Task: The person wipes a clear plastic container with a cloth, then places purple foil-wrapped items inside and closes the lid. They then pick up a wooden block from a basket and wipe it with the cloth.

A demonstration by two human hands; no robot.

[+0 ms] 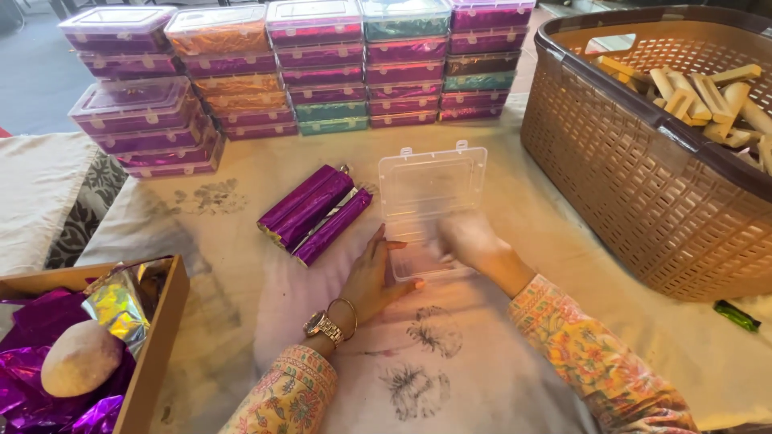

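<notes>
Steady the open clear box (430, 193) with the flat, empty left hand (371, 277) while the blurred right hand (470, 241), apparently empty, works inside it.

Your clear plastic box (430, 189) lies open and flat on the cloth, lid hinged back with two clasps at the far edge, its near half blurred under your hand.

One clear plastic box (431, 193) lies open on the table, with three purple foil-wrapped bars (314, 213) beside it. There is one brown laundry basket (643, 201), one cardboard box (153, 345) and one green lighter (736, 315). The stacked filled boxes (322, 64) are too many to count surely.
</notes>
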